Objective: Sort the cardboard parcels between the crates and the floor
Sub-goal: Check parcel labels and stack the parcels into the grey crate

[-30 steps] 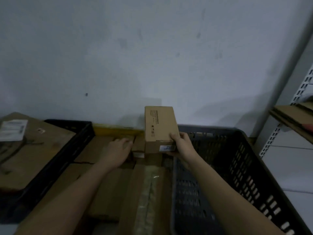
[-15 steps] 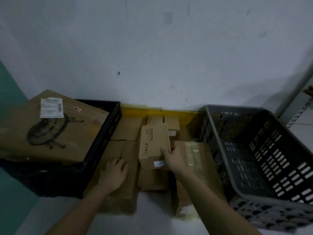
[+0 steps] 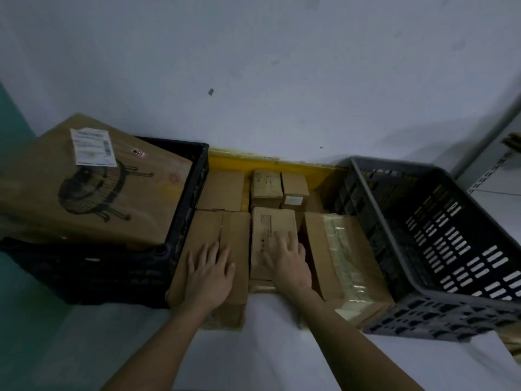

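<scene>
Now the grey crate sat empty at right, and the black crate still held the big fan-printed box. Printed parcel had gone from lifted to lying on the floor stack between them. Right hand rested flat on it, fingers spread, grip released. Left hand lay splayed on the neighbouring carton. One parcel sorted.

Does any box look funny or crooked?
Yes. The big box with the fan drawing is too large for the black crate; it sits tilted on the rim and sticks out. The parcels on the floor between the crates lie flat and tidy.
</scene>
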The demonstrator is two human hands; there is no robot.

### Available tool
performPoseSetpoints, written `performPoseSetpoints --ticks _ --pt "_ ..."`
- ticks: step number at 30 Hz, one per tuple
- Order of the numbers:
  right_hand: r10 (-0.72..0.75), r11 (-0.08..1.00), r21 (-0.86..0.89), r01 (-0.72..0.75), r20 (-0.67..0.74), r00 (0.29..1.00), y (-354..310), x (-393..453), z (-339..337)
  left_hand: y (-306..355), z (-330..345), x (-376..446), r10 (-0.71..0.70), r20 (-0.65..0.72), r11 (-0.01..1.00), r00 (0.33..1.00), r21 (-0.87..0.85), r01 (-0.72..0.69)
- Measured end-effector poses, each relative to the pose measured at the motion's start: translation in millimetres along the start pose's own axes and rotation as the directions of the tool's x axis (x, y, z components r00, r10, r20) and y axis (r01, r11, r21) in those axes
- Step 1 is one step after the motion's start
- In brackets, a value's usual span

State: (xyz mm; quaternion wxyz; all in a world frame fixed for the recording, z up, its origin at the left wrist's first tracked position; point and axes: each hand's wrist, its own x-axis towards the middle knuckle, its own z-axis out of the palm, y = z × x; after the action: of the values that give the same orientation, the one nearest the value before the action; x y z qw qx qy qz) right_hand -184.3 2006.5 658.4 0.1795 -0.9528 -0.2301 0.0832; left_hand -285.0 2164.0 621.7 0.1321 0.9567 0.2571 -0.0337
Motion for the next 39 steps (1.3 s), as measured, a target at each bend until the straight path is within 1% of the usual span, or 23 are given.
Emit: performPoseSetpoints --ticks 3,5,7,10,16,18,20,22,24,26,27,29,31,35,37,39 --pt "-0.074 0.992 -0.092 0.088 0.145 0.987 1.8 -1.4 3.6 0.0 -0.6 -2.1 0.004 -0.006 1.0 1.0 -0.008 -0.004" --pt "-0.082 0.994 -0.058 0.093 0.158 0.984 5.9 -3.7 -2.8 0.7 -1.0 -2.9 0.004 -0.011 1.0 1.0 -0.002 -0.004" --pt "-0.088 0.996 0.014 0.087 0.116 0.989 9.0 -7.3 -15.1 0.6 -1.9 -2.2 -0.002 -0.011 1.0 1.0 0.007 0.002" --pt "-0.099 0.993 0.062 0.097 0.02 0.995 15.8 -14.9 -31.4 1.9 -3.5 -2.4 -0.005 -0.011 1.0 1.0 0.015 0.005" --pt "-0.036 0.983 0.173 0.055 -0.11 0.993 29.0 -27.9 -49.1 1.9 -5.9 -1.8 -0.003 0.014 1.0 1.0 0.007 0.002" --pt "-0.034 0.981 0.183 0.061 -0.149 0.988 33.5 -32.6 -57.0 2.8 -10.2 -1.3 -0.004 0.027 1.0 1.0 -0.003 0.004" --pt "-0.036 0.983 0.173 0.069 -0.182 0.983 39.4 -35.4 -66.1 6.2 -14.8 -1.5 0.0 0.004 1.0 1.0 -0.017 0.0" --pt "-0.023 0.985 0.164 0.057 -0.201 0.979 47.4 -36.7 -73.9 17.4 -21.0 -5.2 0.013 -0.059 0.997 0.998 -0.073 -0.017" --pt "-0.001 0.988 0.148 0.035 -0.22 0.975 58.7 -38.6 -79.3 38.0 -28.8 -14.2 0.049 -0.13 0.974 0.99 -0.214 -0.076" --pt "0.01 0.989 0.149 0.026 -0.24 0.971 72.0 -40.5 -82.2 63.4 -34.9 -26.9 0.097 -0.211 0.915 0.973 -0.365 -0.171" --pt "0.02 0.988 0.152 0.018 -0.248 0.969 79.3 -42.2 -83.8 77.0 -37.3 -34.9 0.111 -0.23 0.876 0.967 -0.436 -0.204" --pt "0.057 0.986 0.163 -0.017 -0.243 0.968 94.0 -48.0 -87.0 100.8 -36.7 -49.6 0.103 -0.17 0.771 0.98 -0.609 -0.186" --pt "0.102 0.983 0.17 -0.066 -0.209 0.972 112.6 -55.9 -89.5 124.2 -31.0 -59.9 0.098 -0.031 0.674 0.995 -0.733 -0.089" --pt "0.211 0.972 0.125 -0.198 -0.101 0.972 145.8 -67.5 -84.2 166.4 -17.0 -60.2 0.076 0.203 0.595 0.976 -0.795 0.119" --pt "0.213 0.974 0.09 -0.209 -0.037 0.976 151.7 -71.5 -78.0 183.6 -11.9 -57.5 0.039 0.341 0.543 0.939 -0.796 0.266" --pt "0.194 0.981 0.035 -0.193 -0.029 0.981 154.8 -76.3 -70.8 197.4 -5.0 -61.1 0.011 0.466 0.442 0.885 -0.796 0.414"
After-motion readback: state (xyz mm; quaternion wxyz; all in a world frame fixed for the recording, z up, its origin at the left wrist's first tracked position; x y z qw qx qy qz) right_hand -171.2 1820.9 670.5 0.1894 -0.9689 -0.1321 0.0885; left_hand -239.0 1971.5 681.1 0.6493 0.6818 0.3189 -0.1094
